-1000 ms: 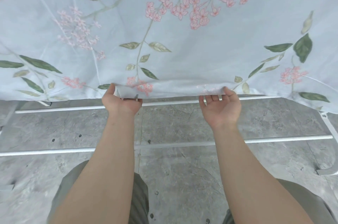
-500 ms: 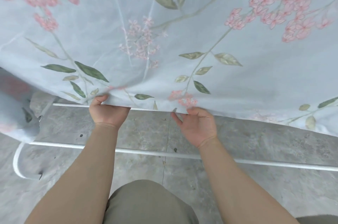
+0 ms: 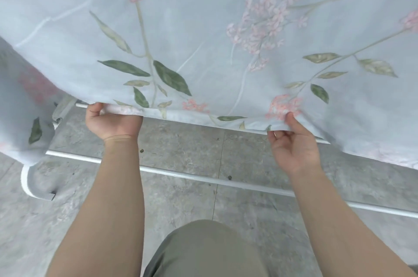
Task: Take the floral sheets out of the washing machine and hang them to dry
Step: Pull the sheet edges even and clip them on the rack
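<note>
Spread wider now, both hands (image 3: 113,121) (image 3: 294,147) pinch the floral sheet's (image 3: 203,50) hem.

Soft, even daylight with wide-angle bending at the edges

The scene is bright and diffuse, with no harsh glare and no strong cast shadows; only a faint dimness lies on the grey floor (image 3: 185,147) beneath the hem of the floral sheet (image 3: 203,34). Light passes through the thin cloth, so its pale blue looks washed and the pink print low on the far left shows dull and smeared. The white rail (image 3: 181,173) curves slightly, a sign of lens distortion, and the forearms swell toward the lower corners. The left hand (image 3: 113,121) and the right hand (image 3: 294,147) are fairly sharp; the outer edges of the sheet are soft.
</note>
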Available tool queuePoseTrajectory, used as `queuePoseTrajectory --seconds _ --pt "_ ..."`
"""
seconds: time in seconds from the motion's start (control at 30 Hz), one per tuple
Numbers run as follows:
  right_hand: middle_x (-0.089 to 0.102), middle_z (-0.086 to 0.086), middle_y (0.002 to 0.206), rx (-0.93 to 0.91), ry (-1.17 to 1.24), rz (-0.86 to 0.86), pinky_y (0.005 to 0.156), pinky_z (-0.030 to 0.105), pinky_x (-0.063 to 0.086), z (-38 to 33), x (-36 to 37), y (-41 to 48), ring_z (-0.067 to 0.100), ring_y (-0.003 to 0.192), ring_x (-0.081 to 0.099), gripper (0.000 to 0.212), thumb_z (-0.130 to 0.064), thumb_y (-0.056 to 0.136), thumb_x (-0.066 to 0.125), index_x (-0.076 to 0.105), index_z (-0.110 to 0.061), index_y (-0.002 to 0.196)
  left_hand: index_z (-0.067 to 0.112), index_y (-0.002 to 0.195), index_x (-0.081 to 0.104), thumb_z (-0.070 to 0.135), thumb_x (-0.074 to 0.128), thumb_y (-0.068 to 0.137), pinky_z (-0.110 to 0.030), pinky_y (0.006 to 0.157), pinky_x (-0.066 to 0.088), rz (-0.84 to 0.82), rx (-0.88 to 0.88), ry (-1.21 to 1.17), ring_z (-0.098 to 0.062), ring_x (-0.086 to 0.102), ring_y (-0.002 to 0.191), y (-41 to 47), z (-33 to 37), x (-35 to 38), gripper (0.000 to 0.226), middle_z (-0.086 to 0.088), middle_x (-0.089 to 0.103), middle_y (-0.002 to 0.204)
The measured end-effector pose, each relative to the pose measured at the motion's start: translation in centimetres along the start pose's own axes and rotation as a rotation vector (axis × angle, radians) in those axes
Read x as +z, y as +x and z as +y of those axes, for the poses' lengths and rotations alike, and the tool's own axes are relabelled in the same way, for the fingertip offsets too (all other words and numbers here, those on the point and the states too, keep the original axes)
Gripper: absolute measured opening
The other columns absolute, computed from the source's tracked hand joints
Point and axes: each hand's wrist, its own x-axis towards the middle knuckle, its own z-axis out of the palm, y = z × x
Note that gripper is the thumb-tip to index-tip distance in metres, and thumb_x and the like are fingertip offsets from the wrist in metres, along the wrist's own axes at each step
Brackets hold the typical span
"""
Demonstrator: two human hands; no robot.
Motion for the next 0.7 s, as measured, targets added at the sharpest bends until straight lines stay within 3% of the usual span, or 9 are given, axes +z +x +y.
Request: queuePoseTrajectory --seconds 0.07,0.13,0.2,0.3,0.37,0.5,0.7 --pt "0.076 -0.002 0.095 -0.004 -0.007 -0.008 0.088 0.034 0.058 0.2 0.2 -0.2 0.016 0.102 0.072 0.018 -0.011 0.077 0.08 0.072 -0.015 0.093 0.007 0.117 0.068 0.017 0.055 0.081 -0.061 0.11 0.032 0.07 -0.027 -0.004 -0.04 0.055 0.129 0.1 0.4 -0.7 0.04 -0.011 0.059 0.136" --pt "0.076 -0.002 0.095 -0.003 -0.008 -0.008 0.088 0.034 0.058 0.3 0.4 -0.4 0.016 0.1 0.073 0.02 -0.013 0.073 0.082 0.074 -0.015 0.09 0.008 0.138 0.054 0.024 0.063 0.087 -0.068 0.109 0.029 0.111 -0.072 -0.014 -0.047 0.052 0.13 0.3 0.8 -1.8 0.054 -0.018 0.053 0.143" --pt "0.076 0.0 0.097 -0.003 -0.017 -0.002 0.088 0.033 0.058 0.5 0.4 -0.5 0.017 0.098 0.073 0.016 -0.014 0.072 0.083 0.076 -0.013 0.086 0.01 0.146 0.047 0.025 0.066 0.09 -0.068 0.111 0.026 0.113 -0.087 0.013 -0.047 0.049 0.133 0.6 1.3 -2.6 0.061 -0.02 0.051 0.146" --pt "0.075 0.005 0.103 -0.017 -0.024 0.009 0.088 0.032 0.059 0.8 0.3 -0.3 0.018 0.097 0.074 0.008 -0.013 0.081 0.08 0.078 -0.009 0.087 0.008 0.142 0.054 0.022 0.064 0.093 -0.064 0.114 0.027 0.092 -0.108 0.038 -0.043 0.049 0.134 0.9 1.8 -3.5 0.052 -0.017 0.052 0.147" --pt "0.075 0.006 0.108 -0.026 -0.029 0.002 0.087 0.031 0.059 1.1 0.4 -0.2 0.018 0.1 0.074 0.016 -0.013 0.084 0.079 0.075 -0.007 0.099 0.005 0.133 0.062 0.022 0.06 0.097 -0.064 0.114 0.028 0.099 -0.121 0.062 -0.043 0.051 0.133 1.0 1.9 -3.9 0.041 -0.018 0.054 0.145" --pt "0.075 0.005 0.11 -0.05 -0.057 0.008 0.08 0.027 0.058 1.2 0.4 -0.2 0.016 0.099 0.074 0.027 -0.015 0.084 0.078 0.072 -0.008 0.109 0.01 0.144 0.053 0.028 0.052 0.102 -0.067 0.113 0.028 0.187 -0.114 0.133 -0.044 0.051 0.133 1.3 1.7 -4.5 0.046 -0.017 0.055 0.144" --pt "0.076 0.004 0.105 -0.059 -0.096 0.018 0.079 0.027 0.058 0.9 0.6 -0.4 0.015 0.096 0.074 0.027 -0.011 0.082 0.078 0.072 -0.008 0.107 0.011 0.145 0.051 0.034 0.053 0.102 -0.065 0.114 0.029 0.233 -0.082 0.167 -0.041 0.052 0.133 1.7 1.4 -4.9 0.049 -0.015 0.056 0.144"
